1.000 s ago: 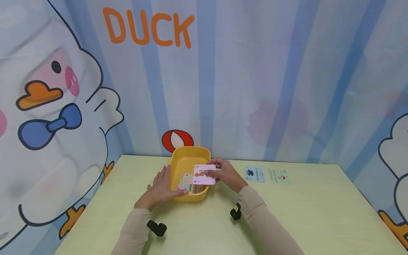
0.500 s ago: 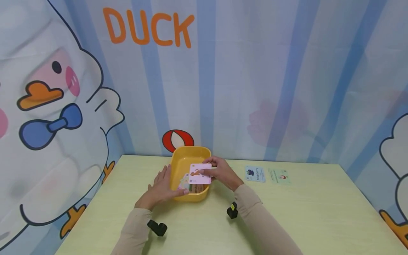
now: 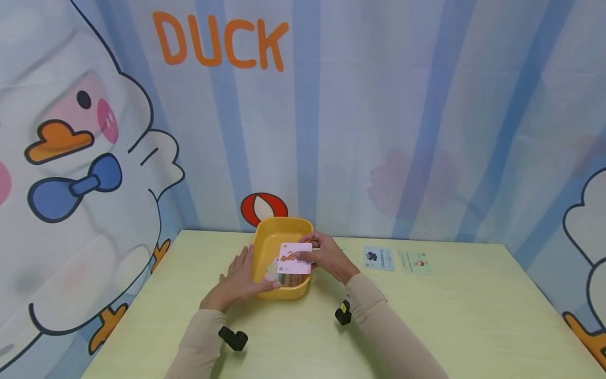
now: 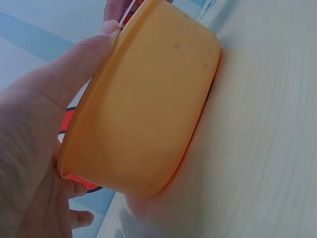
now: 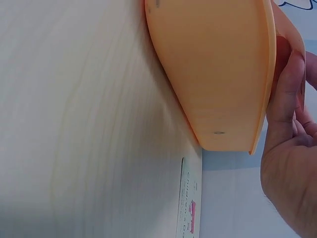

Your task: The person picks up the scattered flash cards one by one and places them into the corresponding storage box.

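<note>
A yellow plastic bin [image 3: 270,245] stands on the table with several picture cards [image 3: 273,272] lying in its near end. My left hand [image 3: 236,281] rests against the bin's left side, fingers straight, thumb along the near rim. In the left wrist view, that thumb [image 4: 84,62] touches the rim. My right hand [image 3: 331,258] pinches a pink card [image 3: 290,252] with a brown animal picture, held over the bin's right half. Part of its print is covered by the thumb. In the right wrist view, the right hand [image 5: 292,129] is close beside the bin's rim.
To the right on the pale table [image 3: 426,316] lie a blueberry card [image 3: 378,258] and a pale green card [image 3: 415,262]. Another card [image 5: 189,203], lettered "Children's", lies flat near the bin in the right wrist view. A striped duck curtain [image 3: 350,131] hangs behind the table.
My right hand has moved a little left with the pink card, bringing it further over the bin. A bit of a card behind that hand now shows. My left hand has stayed put.
</note>
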